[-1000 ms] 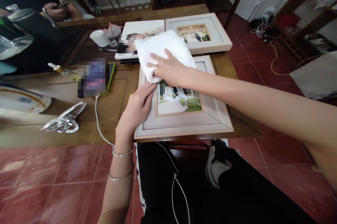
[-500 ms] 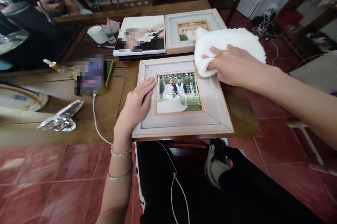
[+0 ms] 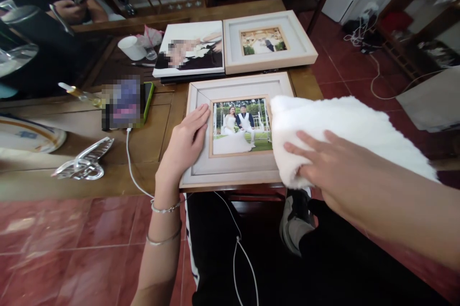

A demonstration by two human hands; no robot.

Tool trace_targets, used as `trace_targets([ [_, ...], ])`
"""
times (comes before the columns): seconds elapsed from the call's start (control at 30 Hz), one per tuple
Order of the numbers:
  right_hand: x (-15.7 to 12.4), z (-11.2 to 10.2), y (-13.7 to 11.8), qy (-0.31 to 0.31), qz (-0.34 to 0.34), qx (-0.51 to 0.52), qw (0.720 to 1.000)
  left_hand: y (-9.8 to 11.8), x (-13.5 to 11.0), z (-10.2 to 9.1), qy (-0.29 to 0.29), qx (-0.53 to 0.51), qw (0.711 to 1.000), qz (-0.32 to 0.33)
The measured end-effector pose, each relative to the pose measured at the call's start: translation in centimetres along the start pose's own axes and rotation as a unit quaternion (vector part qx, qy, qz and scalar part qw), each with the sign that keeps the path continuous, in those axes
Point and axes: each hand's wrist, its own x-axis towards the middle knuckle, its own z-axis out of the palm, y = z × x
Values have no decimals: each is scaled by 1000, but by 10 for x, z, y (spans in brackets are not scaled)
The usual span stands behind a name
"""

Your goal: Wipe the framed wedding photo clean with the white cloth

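Observation:
A pale wooden picture frame with a wedding photo lies flat at the near edge of the wooden table. My left hand rests flat on the frame's left border, fingers together. My right hand presses a fluffy white cloth onto the frame's right border and near right corner. The cloth hides that side of the frame.
Behind the frame lie a second framed photo and a frameless print. To the left are a phone on a white cable, a small bottle, a silver heart ornament, a plate and a white cup. Another person's hands show at the far left.
My right hand has swept the cloth from the frame's top left, across its top right corner, down to its near right side. My left hand has stayed on the left border.

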Motion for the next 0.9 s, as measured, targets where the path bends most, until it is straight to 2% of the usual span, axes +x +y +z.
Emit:
trace_targets([
  [0.1,-11,-6,-14,9,-21,31,999,-1,0,0,-3,2,1000,-1],
  [0.23,11,-9,-10,7,-3,41,999,-1,0,-1,-13,-2,1000,3],
  [0.33,41,-4,11,-34,30,-10,999,-3,0,-1,-15,-10,1000,11],
  [0.43,72,5,43,-66,64,-58,994,-5,1,0,-13,-17,1000,15],
  [0.53,100,12,76,-46,95,-77,991,-6,1,1,-14,-20,1000,16],
  [0.63,118,15,93,-20,82,-102,991,-6,0,1,-11,-18,1000,13],
  [0.73,118,14,84,-41,69,-141,987,-6,0,2,-1,-12,1000,12],
  [0.9,84,4,27,-87,56,-139,985,-6,0,4,3,-10,1000,12],
])
